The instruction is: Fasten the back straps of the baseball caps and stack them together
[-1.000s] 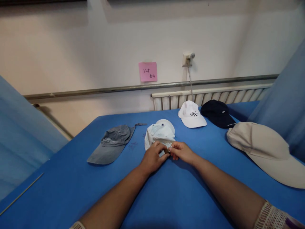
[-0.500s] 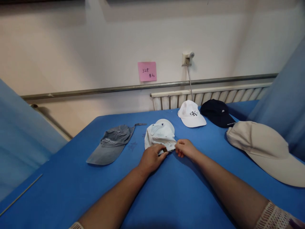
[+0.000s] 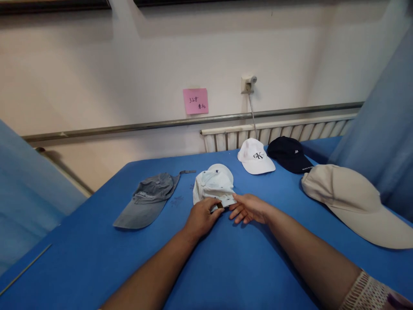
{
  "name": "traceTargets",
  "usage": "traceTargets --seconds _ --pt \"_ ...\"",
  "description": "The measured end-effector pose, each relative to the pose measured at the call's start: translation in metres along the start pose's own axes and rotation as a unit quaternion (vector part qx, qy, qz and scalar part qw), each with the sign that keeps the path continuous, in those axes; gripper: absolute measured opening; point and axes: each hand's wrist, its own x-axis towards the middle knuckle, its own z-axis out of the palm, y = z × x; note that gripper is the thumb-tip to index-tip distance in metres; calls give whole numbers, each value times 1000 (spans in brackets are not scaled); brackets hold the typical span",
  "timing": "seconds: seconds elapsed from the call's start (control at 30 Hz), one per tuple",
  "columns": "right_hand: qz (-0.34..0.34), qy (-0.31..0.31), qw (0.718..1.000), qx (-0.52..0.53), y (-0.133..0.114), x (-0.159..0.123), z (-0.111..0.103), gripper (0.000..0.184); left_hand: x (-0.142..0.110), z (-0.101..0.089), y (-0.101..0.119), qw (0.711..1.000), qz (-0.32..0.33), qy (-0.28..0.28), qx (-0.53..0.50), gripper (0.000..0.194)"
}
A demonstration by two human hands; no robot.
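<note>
A pale mint baseball cap [image 3: 213, 183] lies in the middle of the blue-covered surface, its brim pointing away from me. My left hand [image 3: 204, 215] is closed on the cap's near edge, pinching the back strap by a small brown buckle [image 3: 220, 205]. At the right end of that edge is my right hand [image 3: 250, 209], its thumb at the cap and its fingers stretched out and apart below. To the left lies a grey cap [image 3: 151, 198] with white lettering on its crown and a loose strap sticking out behind.
Toward the back right sit a white cap [image 3: 256, 157] with dark letters and a navy cap [image 3: 288, 153]. A large beige cap [image 3: 351, 198] lies at the right. Blue curtains [image 3: 22, 193] hang on both sides. Behind the blue cover [image 3: 222, 267] are a rail and radiator.
My right hand has gone from a pinch at the cap's edge to outstretched fingers. My left hand keeps its hold. The view has shifted slightly.
</note>
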Motion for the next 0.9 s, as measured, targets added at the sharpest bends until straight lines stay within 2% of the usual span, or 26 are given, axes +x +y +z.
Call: traceTargets --seconds 0.07,0.13,0.2,0.3,0.4,0.53,0.73,0.9 --pt "-1 -58 996 62 2 0 6 56 0 0 1 1000 2 17 -8 20" --pt "-25 -96 983 154 6 2 13 50 0 -1 2 999 -2 37 -14 20" --pt "-77 -78 960 257 10 7 21 34 0 -2 3 998 -7 52 -19 21" --pt "-154 -1 923 353 14 13 27 13 1 -3 3 998 -5 55 -20 22" --pt "-196 13 908 369 14 15 26 17 1 -3 4 998 14 49 -27 25" --pt "-229 -17 903 364 11 12 25 24 0 -2 5 997 33 44 -53 21" --pt "-261 -37 905 334 13 12 26 28 0 -1 8 996 -18 44 -77 13" --pt "-273 -25 908 317 14 14 27 35 1 0 6 996 -22 39 -78 15"
